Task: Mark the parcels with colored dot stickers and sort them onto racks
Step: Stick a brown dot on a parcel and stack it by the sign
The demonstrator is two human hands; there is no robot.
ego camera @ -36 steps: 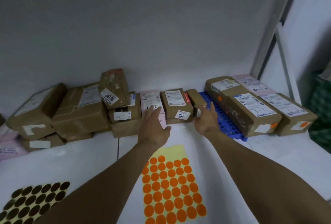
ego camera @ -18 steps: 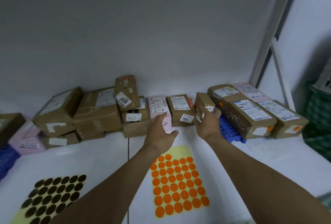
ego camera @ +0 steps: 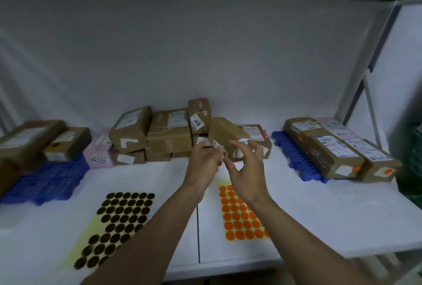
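A small brown parcel hangs tilted above the white table, in front of the middle pile of brown parcels. My left hand grips its lower left end. My right hand hovers at the parcel's near right side, fingers spread and lightly curved, holding nothing. Below the hands lies an orange dot sticker sheet. A sheet of black dot stickers lies to its left.
A blue rack at the right carries several long parcels, some with orange dots. Another blue rack at the left holds brown parcels. A pink parcel sits beside the pile. A white wall stands behind.
My right hand lifted the small parcel off the pile and carried it left. My left hand has taken hold of it and the right hand's fingers have opened. The view pulled back.
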